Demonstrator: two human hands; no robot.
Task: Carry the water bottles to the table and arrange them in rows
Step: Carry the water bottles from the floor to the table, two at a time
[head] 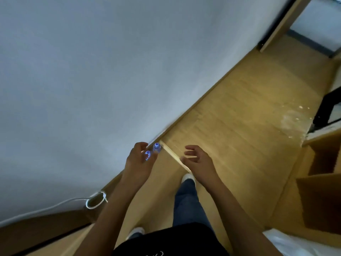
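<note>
Two small clear water bottles with blue-and-white caps (156, 147) (147, 154) stand on the wooden floor by the wall's base. My left hand (139, 159) hovers right over them with curled fingers; it partly covers the nearer bottle, and I cannot tell whether it touches either one. My right hand (198, 159) is held out to the right of the bottles, fingers apart and holding nothing. The table is not in view.
A white wall (92, 80) fills the left. A thin wooden strip (175, 157) crosses the floor beside the bottles. A coiled white cable (96, 200) lies by the wall. Cardboard boxes (321, 200) and a dark frame (326, 108) stand at right. A doorway (311, 24) opens ahead.
</note>
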